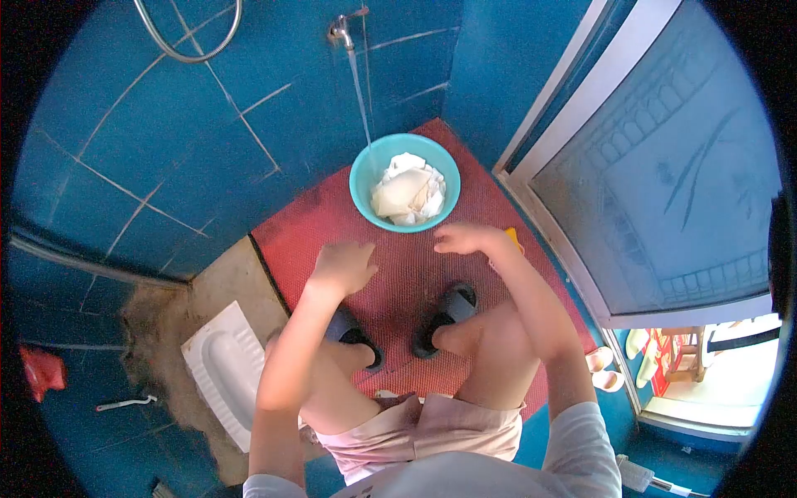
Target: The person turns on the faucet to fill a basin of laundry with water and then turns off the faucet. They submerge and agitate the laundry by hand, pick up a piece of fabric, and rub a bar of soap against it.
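A turquoise basin (360,202) stands on the floor mat, and a stream of water runs into it from the wall tap (340,33). White cloth (404,192) lies bunched up inside the basin. My left hand (344,266) hovers below and to the left of the basin, its fingers apart and nothing in them. Just off the basin's lower right rim, my right hand (462,239) is held with loosely bent fingers and no object showing in it. Neither hand touches the basin.
The red mat (398,324) covers the floor under my feet. A squat toilet (224,365) is at the left. To the right stands a frosted door (664,166), with slippers (606,369) near the doorway. A shower hose (195,58) hangs upper left.
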`<state>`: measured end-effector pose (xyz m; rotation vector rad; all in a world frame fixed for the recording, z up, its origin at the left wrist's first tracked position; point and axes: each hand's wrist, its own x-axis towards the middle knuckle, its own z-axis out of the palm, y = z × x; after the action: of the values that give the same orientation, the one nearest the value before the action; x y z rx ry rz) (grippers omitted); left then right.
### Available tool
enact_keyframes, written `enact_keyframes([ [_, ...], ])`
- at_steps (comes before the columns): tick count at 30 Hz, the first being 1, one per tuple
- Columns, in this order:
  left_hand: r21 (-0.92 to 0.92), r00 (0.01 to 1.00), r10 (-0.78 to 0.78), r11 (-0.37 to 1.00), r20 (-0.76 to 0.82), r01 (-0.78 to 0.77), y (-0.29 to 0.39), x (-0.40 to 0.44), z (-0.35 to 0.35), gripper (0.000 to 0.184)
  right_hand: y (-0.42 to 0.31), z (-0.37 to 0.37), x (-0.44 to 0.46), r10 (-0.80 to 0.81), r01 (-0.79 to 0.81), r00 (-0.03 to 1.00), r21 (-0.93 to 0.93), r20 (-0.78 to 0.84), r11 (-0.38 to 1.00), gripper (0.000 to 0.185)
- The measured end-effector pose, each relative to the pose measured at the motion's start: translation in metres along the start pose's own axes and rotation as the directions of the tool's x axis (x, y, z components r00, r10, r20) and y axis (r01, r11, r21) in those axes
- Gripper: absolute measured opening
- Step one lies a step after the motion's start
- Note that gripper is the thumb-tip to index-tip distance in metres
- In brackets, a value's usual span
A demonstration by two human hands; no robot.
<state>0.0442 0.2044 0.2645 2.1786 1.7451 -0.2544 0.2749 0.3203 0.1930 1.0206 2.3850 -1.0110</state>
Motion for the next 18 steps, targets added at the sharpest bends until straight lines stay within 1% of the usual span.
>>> enact_keyframes([
  [1, 0.005, 1.000, -0.001, 1.000, -0.016, 0.001, -0.005, 0.000, 0.002, 0.042, 0.005, 0.006, 0.001, -0.007, 0.010, 0.997, 0.039, -0.074, 0.999, 0.054],
  [3, -0.020, 0.999, 0.035, 0.999, 0.012, -0.035, -0.012, 0.000, 0.012, 0.042, 0.009, 0.008, 0.003, -0.008, 0.013, 0.994, 0.042, -0.113, 0.999, 0.051],
  [4, -0.016, 0.999, 0.044, 0.999, -0.003, -0.044, -0.012, -0.003, 0.012, 0.042, 0.011, 0.008, 0.003, -0.003, 0.012, 0.990, 0.058, -0.141, 0.998, 0.048],
  [5, -0.029, 0.998, 0.057, 0.998, -0.016, -0.058, -0.012, -0.005, 0.012, 0.042, 0.014, 0.011, 0.005, -0.023, 0.035, 0.987, 0.071, -0.161, 0.997, 0.048],
  [6, -0.043, 0.997, 0.072, 0.996, -0.025, -0.073, -0.010, -0.005, 0.012, 0.042, 0.011, 0.009, 0.003, -0.013, 0.024, 0.985, 0.068, -0.171, 0.997, 0.048],
  [8, -0.028, 0.997, 0.066, 0.997, -0.027, -0.067, -0.006, -0.007, 0.014, 0.040, 0.004, 0.005, 0.002, 0.012, -0.006, 0.997, 0.076, -0.075, 0.997, 0.049],
  [9, -0.016, 0.999, 0.046, 0.999, -0.021, -0.047, -0.004, -0.009, 0.012, 0.038, 0.005, 0.008, 0.002, -0.016, 0.024, 0.992, 0.066, -0.125, 0.998, 0.049],
  [10, -0.015, 0.999, 0.045, 0.999, -0.023, -0.045, -0.002, -0.010, 0.009, 0.038, 0.006, 0.009, 0.003, -0.017, 0.026, 0.992, 0.065, -0.125, 0.998, 0.049],
  [12, -0.040, 0.999, 0.033, 0.999, 0.038, -0.032, 0.002, -0.014, 0.005, 0.039, 0.005, 0.011, 0.006, 0.011, -0.002, 0.994, 0.080, -0.112, 0.997, 0.056],
  [13, -0.041, 0.999, 0.027, 0.999, 0.040, -0.026, -0.002, -0.014, 0.008, 0.039, 0.004, 0.012, 0.005, 0.006, 0.002, 0.994, 0.079, -0.108, 0.997, 0.056],
  [15, -0.073, 0.992, 0.116, 0.990, -0.057, -0.120, -0.008, -0.012, 0.018, 0.039, 0.001, 0.009, 0.000, -0.005, 0.015, 0.995, 0.102, -0.101, 0.995, 0.057],
  [18, -0.081, 0.996, 0.072, 0.994, -0.047, -0.076, -0.014, -0.013, 0.017, 0.041, -0.007, 0.003, -0.013, -0.008, 0.018, 0.995, 0.107, -0.095, 0.994, 0.056],
])
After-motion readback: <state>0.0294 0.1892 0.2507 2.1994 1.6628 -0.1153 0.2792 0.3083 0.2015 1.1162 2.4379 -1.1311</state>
